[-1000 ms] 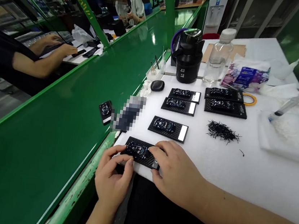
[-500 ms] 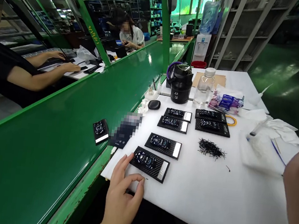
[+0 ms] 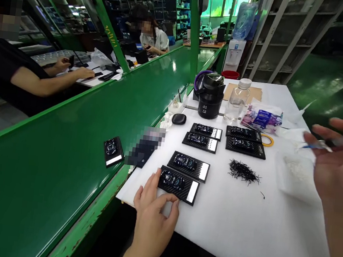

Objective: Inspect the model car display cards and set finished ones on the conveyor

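Note:
My left hand (image 3: pixel 155 222) rests at the near edge of the table, thumb and index finger pinched together; whatever is between them is too small to make out. Its other fingers touch the left edge of the nearest black patterned plate (image 3: pixel 185 192), which bears a dark glossy model car (image 3: pixel 172 179) and a white label. Just behind lies a similar plate with a car (image 3: pixel 184 161). At the right, my right hand (image 3: pixel 336 182) is raised above the table, closed on a blurred, translucent syringe (image 3: pixel 341 141) with a blue tip pointing left.
A heap of short black strips (image 3: pixel 243 171) lies mid-table, near a white cloth (image 3: pixel 293 177). Farther back are more car plates (image 3: pixel 246 144), yellow tape (image 3: pixel 267 140), a black jug (image 3: pixel 210 102), a clear bottle (image 3: pixel 236 105) and a tissue pack (image 3: pixel 262 116). A green partition (image 3: pixel 64 132) borders the left; co-workers sit beyond.
My right hand has come in from the right edge and taken up the syringe from the tissues. My left hand has shifted slightly right, and the nearest plate now lies closer to the one behind.

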Demonstrator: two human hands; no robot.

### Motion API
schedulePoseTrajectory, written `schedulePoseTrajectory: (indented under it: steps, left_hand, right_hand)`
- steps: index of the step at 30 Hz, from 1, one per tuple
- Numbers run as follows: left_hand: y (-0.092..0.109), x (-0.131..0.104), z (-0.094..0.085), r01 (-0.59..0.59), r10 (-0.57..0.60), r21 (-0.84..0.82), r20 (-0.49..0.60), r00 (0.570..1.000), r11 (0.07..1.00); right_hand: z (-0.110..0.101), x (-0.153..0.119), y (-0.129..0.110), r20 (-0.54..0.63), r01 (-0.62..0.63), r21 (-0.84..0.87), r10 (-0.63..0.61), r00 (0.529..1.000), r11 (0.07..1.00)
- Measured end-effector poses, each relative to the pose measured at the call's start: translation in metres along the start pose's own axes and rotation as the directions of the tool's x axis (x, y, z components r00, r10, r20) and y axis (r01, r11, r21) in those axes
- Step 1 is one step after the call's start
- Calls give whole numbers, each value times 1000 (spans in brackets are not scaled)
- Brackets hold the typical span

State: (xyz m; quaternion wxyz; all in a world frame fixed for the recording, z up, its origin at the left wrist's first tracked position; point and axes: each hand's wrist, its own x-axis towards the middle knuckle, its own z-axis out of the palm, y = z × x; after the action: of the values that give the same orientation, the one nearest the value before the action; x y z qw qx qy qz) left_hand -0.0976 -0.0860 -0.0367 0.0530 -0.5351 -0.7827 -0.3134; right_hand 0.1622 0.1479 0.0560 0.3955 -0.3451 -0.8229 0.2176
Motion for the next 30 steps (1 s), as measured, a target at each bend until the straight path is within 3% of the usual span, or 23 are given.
schedulePoseTrajectory:
  steps: [1, 2, 3, 4, 6, 10, 13, 17, 24, 30]
  left_hand:
    - [2, 1, 0, 1, -1, -2, 11, 1000, 1000]
    - [4, 2, 0, 2, -2, -7, 24, 1000, 1000]
    - [5, 3, -1, 3, -3, -14, 40, 999, 1000]
    - [5, 4, -2, 6, -4, -21, 54, 999, 1000]
    - [6, 5, -2, 6, -4, -30, 68, 998, 1000]
    - [4, 3, 0, -18, 18, -27, 9, 1000, 999]
    - [5, 2, 3, -31, 30, -39, -30, 999, 999]
    - [6, 3, 2, -30, 28, -61, -27, 999, 998]
    - [4, 4, 6, -114, 106, -82, -106, 989, 990]
    - [3, 1, 8, -126, 117, -82, -110, 987, 989]
  right_hand:
    - [3, 9, -24, -83, -60, 218, 79, 993, 974]
    - [10, 19, -46, -66, -97, 430, 139, 988, 897]
    - [21, 28, -66, 49, -163, 590, 167, 985, 791]
    - [36, 36, -81, 250, -290, 680, 159, 955, 674]
    - [73, 43, -101, 503, -453, 743, 35, 863, 493]
    - [137, 30, -98, 560, -550, 829, -146, 816, 105]
    - [154, 19, -84, 570, -595, 802, -235, 787, -45]
    - [155, 22, -73, 552, -603, 791, -308, 775, -101]
    - [164, 19, -74, 535, -588, 805, -331, 777, -79]
    - [167, 16, -77, 516, -564, 822, -319, 795, -77]
